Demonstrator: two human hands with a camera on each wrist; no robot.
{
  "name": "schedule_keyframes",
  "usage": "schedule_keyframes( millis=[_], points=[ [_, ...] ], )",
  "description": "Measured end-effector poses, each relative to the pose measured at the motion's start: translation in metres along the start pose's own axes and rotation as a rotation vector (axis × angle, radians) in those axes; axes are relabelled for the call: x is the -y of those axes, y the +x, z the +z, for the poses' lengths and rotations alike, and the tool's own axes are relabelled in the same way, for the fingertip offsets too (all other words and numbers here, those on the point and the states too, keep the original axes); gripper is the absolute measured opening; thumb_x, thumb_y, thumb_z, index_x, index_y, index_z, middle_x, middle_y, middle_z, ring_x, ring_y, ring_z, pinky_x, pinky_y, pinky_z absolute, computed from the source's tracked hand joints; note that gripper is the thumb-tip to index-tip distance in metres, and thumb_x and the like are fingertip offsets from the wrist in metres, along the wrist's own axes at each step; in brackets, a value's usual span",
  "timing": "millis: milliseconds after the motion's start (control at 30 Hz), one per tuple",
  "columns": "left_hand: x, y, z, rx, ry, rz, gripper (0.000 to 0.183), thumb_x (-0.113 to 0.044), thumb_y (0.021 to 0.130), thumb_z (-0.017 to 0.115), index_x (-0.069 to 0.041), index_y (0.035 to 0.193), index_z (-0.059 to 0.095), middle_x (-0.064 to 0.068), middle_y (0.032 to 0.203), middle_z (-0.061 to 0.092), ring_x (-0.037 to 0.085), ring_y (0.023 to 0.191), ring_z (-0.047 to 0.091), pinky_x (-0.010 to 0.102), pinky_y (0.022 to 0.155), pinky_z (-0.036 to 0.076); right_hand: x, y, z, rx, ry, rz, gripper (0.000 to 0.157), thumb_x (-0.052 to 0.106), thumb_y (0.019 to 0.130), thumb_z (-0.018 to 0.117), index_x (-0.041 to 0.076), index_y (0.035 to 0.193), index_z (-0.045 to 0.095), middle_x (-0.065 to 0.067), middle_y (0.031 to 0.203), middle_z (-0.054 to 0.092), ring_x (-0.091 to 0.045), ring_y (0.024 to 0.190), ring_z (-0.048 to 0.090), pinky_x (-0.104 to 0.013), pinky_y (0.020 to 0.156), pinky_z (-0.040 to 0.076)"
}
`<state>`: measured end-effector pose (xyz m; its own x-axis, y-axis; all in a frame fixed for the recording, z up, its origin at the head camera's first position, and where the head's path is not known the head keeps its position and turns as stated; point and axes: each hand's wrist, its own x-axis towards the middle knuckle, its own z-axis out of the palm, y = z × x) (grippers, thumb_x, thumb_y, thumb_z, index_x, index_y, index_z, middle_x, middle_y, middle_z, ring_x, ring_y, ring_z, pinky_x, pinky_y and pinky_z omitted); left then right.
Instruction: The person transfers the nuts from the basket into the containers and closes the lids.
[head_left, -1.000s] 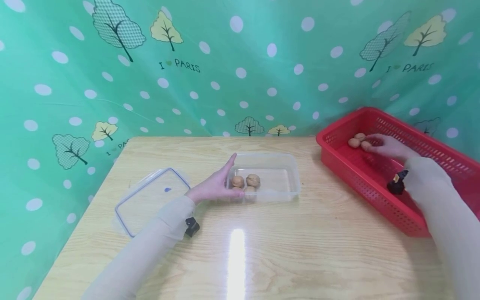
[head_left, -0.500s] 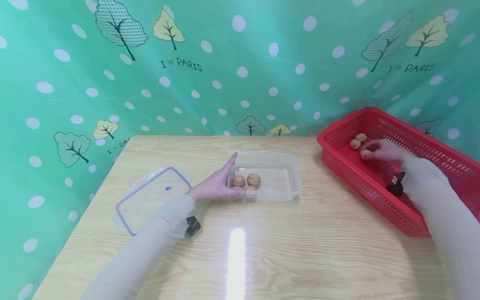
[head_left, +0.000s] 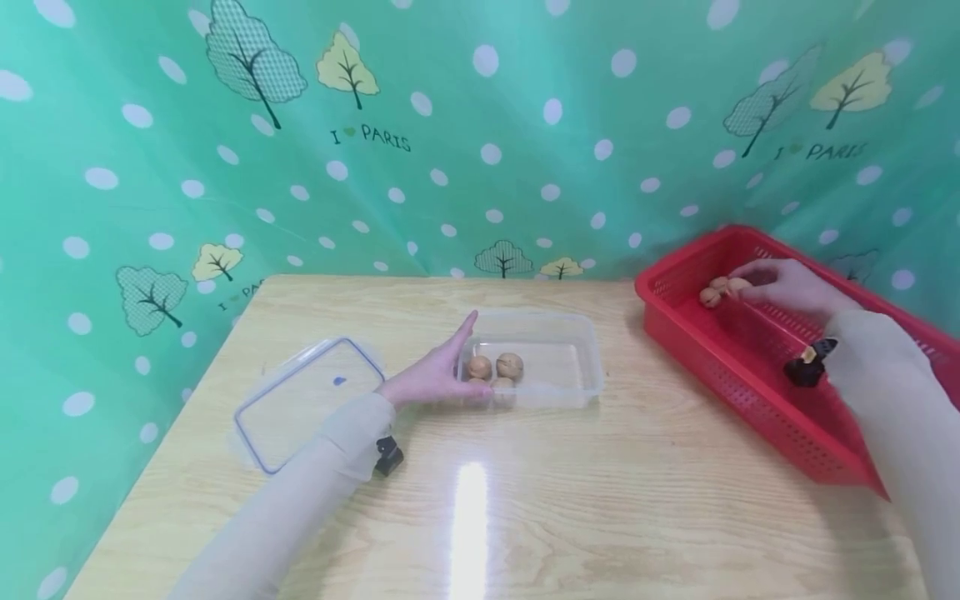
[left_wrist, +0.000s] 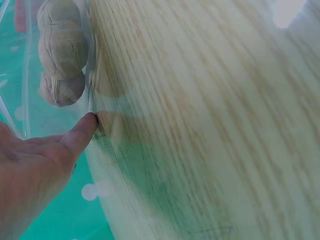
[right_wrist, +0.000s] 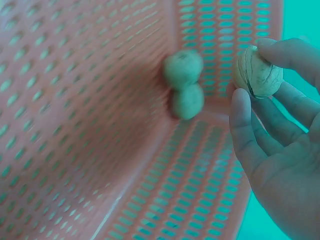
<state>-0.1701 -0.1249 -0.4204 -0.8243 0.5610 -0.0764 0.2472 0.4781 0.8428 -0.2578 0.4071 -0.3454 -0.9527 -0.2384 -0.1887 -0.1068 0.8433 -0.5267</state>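
Observation:
In the right wrist view my right hand (right_wrist: 285, 145) pinches a walnut (right_wrist: 259, 72) between thumb and fingertips, lifted above the floor of the red basket (head_left: 738, 367). Two other walnuts (right_wrist: 184, 70) lie together in the basket's far corner. My left hand (head_left: 431, 375) rests at the left end of a clear plastic container (head_left: 558, 392), fingers straight and spread across that end. Its thumb touches the container's front wall near the corner, as the left wrist view shows. Several walnuts (head_left: 510, 365) sit inside the container's left part; the wall blurs the nearer ones.
A clear lid (head_left: 300, 412) with a blue seal lies left of the container, partly under the left forearm. The basket stands angled at the table's right side. A green dotted cloth (head_left: 420, 167) hangs behind the wooden table (head_left: 570, 508).
My right hand first reached among the walnuts, drew one slightly apart, and now has raised it above the basket floor. The left hand and container have stayed in place.

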Motion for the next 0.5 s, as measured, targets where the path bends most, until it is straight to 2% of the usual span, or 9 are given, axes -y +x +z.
schedule_keyframes(
  millis=[133,333,500],
  points=[
    [-0.001,-0.001,0.002,0.010,0.001,-0.014,0.123,-0.033,0.078,0.081,-0.025,0.154,-0.015,0.009,0.160,-0.004,0.033,0.144,0.010,0.048,0.114,0.016,0.019,-0.004,-0.002,-0.036,0.016,-0.024,0.055,0.031,0.094,0.064,-0.001,0.136,0.048,-0.021,0.129,0.050,-0.030,0.111,0.043,-0.033,0.080,0.047],
    [-0.001,-0.002,0.001,0.001,-0.012,-0.023,0.122,-0.035,0.078,0.082,-0.029,0.154,-0.014,0.008,0.160,-0.004,0.032,0.144,0.008,0.049,0.114,0.015,0.052,-0.009,-0.006,-0.068,0.060,-0.059,0.051,0.034,0.094,0.064,0.004,0.134,0.052,-0.013,0.120,0.056,-0.022,0.106,0.044,-0.027,0.080,0.043],
    [-0.001,-0.001,0.001,-0.001,-0.015,-0.007,0.121,-0.031,0.079,0.081,-0.027,0.154,-0.013,0.009,0.160,-0.004,0.033,0.144,0.007,0.051,0.114,0.014,0.072,-0.014,-0.008,-0.073,0.074,-0.093,0.049,0.034,0.091,0.067,0.008,0.131,0.056,-0.005,0.114,0.059,-0.015,0.100,0.050,-0.024,0.079,0.043]
  ],
)
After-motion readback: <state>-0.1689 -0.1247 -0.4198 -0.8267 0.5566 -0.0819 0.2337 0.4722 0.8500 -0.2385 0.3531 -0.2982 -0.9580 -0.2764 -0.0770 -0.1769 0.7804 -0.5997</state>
